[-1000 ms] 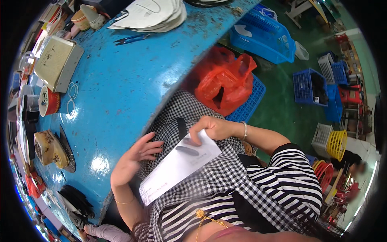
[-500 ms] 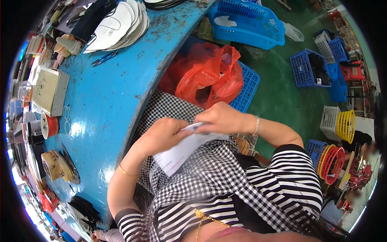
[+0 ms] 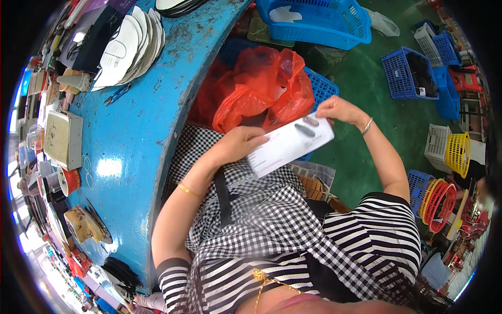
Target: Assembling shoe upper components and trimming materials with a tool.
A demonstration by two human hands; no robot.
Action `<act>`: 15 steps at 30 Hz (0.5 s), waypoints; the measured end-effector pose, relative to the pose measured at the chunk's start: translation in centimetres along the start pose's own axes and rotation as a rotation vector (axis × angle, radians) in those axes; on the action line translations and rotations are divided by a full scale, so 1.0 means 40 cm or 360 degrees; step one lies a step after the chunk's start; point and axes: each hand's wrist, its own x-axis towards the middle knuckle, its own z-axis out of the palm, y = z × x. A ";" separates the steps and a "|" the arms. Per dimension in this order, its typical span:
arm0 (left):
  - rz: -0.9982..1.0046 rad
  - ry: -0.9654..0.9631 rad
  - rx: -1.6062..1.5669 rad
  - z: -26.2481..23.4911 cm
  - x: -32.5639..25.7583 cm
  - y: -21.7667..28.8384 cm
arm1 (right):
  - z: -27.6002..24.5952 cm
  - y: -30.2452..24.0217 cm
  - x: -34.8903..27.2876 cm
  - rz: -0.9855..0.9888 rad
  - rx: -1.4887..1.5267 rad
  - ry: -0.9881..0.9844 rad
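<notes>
A white paper (image 3: pixel 285 149) with printing and dark oval shapes is held out in front of me, above my lap. It looks flat and slightly blurred; whether it is a folded sheet or an envelope I cannot tell. My left hand (image 3: pixel 241 142) pinches its left upper edge with thumb and fingers. At the far right corner, my right hand (image 3: pixel 339 111) grips it between thumb and fingertips. Below it lies a black-and-white checked apron (image 3: pixel 251 230) with a black strap (image 3: pixel 222 196). Just beyond the paper sits a red plastic bag (image 3: pixel 246 104).
On my left is a blue worktable (image 3: pixel 130 125) with stacked white shoe-shaped pieces (image 3: pixel 123 57), blue-handled snips (image 3: pixel 117 95), a tin box (image 3: pixel 63 138) and a red cup (image 3: pixel 69 181). A blue basket (image 3: pixel 319 23) stands ahead; crates (image 3: pixel 410 73) line the right side.
My hands have moved apart, the right one going away and to the right. The white paper is lifted outward from my lap and turned, showing its dark oval shapes. The whole view has shifted slightly.
</notes>
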 end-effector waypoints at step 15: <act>-0.0596 0.1430 0.0262 -0.167 0.065 -0.189 | 0.226 0.114 0.547 -0.0632 -0.0526 0.0815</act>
